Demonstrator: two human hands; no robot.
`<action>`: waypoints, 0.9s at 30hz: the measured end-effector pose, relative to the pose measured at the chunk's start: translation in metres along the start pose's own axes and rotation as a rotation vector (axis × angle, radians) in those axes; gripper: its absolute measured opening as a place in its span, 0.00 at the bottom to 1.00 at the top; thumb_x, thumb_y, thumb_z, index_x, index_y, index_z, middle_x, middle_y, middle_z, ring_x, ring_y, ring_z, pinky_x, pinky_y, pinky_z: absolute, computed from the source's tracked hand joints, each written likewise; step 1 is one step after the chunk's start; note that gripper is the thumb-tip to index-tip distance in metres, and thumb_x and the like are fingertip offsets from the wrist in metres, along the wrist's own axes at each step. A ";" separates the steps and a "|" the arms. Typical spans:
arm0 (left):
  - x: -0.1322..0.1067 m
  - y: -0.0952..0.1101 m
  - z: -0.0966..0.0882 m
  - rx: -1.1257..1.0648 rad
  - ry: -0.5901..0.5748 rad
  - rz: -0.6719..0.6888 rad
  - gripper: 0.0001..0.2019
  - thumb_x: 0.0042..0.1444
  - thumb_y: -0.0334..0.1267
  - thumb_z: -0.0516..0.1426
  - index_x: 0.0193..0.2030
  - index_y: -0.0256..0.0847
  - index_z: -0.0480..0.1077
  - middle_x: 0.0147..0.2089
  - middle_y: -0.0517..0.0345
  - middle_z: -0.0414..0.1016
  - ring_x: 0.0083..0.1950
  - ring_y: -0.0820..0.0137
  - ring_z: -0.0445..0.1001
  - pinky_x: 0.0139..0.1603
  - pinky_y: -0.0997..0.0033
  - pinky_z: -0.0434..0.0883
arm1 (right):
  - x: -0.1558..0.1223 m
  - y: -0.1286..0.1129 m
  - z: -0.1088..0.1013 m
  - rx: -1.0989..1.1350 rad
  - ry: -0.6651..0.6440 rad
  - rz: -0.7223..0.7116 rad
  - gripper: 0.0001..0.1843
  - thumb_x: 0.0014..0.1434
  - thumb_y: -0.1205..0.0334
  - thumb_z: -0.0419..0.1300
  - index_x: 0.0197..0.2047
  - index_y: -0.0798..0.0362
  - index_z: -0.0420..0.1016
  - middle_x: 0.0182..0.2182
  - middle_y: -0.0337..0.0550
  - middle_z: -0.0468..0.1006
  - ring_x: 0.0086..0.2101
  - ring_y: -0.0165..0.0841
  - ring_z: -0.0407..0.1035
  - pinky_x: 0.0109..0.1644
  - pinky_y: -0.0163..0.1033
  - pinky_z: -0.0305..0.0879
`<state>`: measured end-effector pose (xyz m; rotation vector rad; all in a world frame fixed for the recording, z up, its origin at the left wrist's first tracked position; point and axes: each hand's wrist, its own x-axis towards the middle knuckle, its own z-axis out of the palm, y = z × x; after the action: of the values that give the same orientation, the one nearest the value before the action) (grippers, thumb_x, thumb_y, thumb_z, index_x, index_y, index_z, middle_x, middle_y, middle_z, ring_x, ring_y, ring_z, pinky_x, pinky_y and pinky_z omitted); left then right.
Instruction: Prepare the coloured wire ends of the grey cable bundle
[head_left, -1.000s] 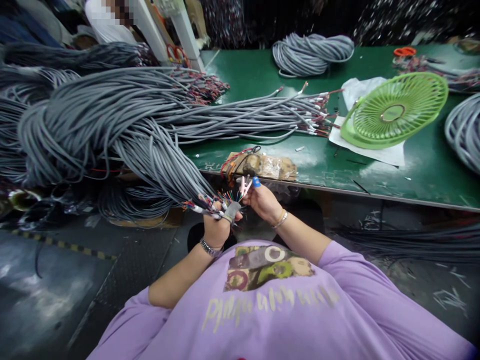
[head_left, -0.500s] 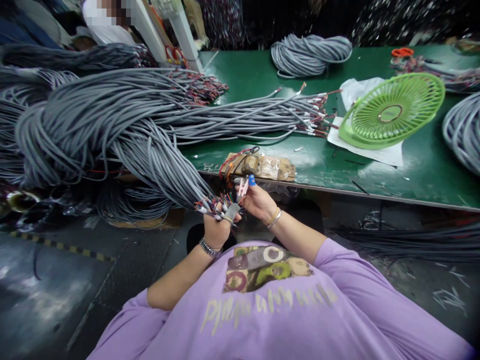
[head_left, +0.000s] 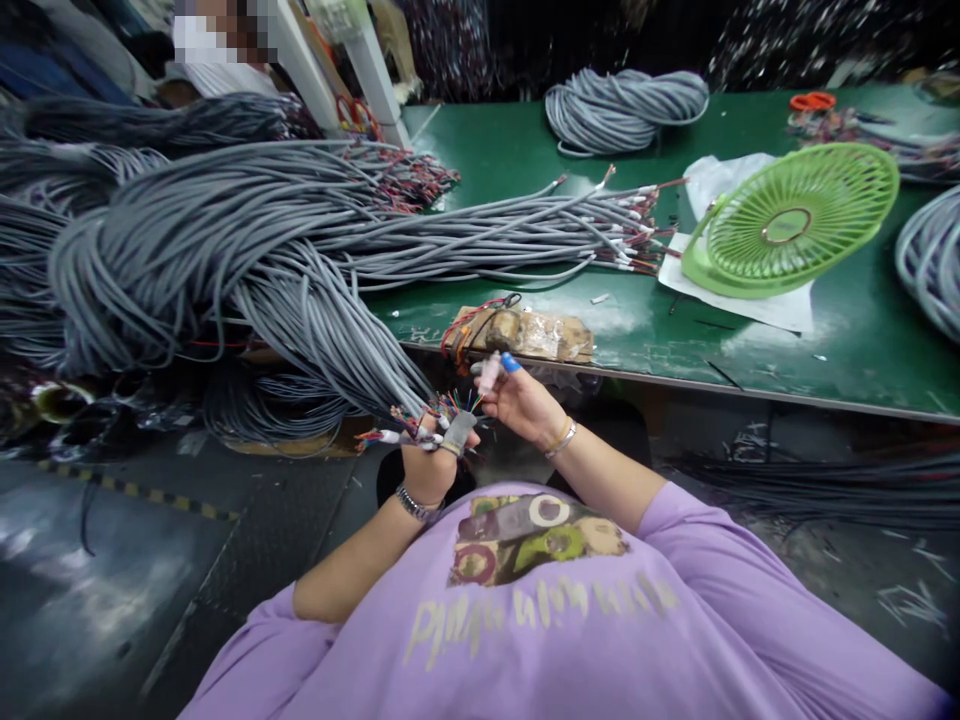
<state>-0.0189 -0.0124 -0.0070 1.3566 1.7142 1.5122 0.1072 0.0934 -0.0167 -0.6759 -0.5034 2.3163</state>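
My left hand [head_left: 429,468] is closed around the end of a grey cable, close to the stripped ends of a large bundle of grey cables [head_left: 330,310]. Grey tape wraps a digit of this hand. Thin coloured wires [head_left: 466,402] fan out above it, and a cable end with a white wrap [head_left: 386,437] pokes out to its left. Just to the right, my right hand [head_left: 529,408] is pinched at the tips of the thin wires. It wears pale tape on one finger and a blue cover on another. The exact grip is partly hidden by the fingers.
A taped cardboard piece [head_left: 536,335] with wires lies at the front edge of the green table [head_left: 637,350]. A green fan [head_left: 787,222] stands on the right, cable coils [head_left: 626,108] behind. More cable bundles [head_left: 465,235] stretch across the table. A person [head_left: 225,50] is at the back left.
My right hand has drawn slightly to the right, away from my left hand. A white-wrapped cable end now sticks out left of my left hand. The view has shifted a little.
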 end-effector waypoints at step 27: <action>0.001 -0.009 -0.003 0.153 -0.101 0.163 0.10 0.55 0.36 0.61 0.23 0.41 0.75 0.23 0.60 0.77 0.25 0.71 0.76 0.33 0.71 0.71 | -0.031 0.026 0.002 -0.383 0.025 -0.129 0.22 0.40 0.50 0.73 0.25 0.54 0.66 0.15 0.29 0.63 0.18 0.22 0.57 0.22 0.30 0.55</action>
<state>-0.0255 -0.0118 -0.0143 1.6583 1.7218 1.3940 0.1137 0.0530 -0.0186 -0.8222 -0.9650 2.1065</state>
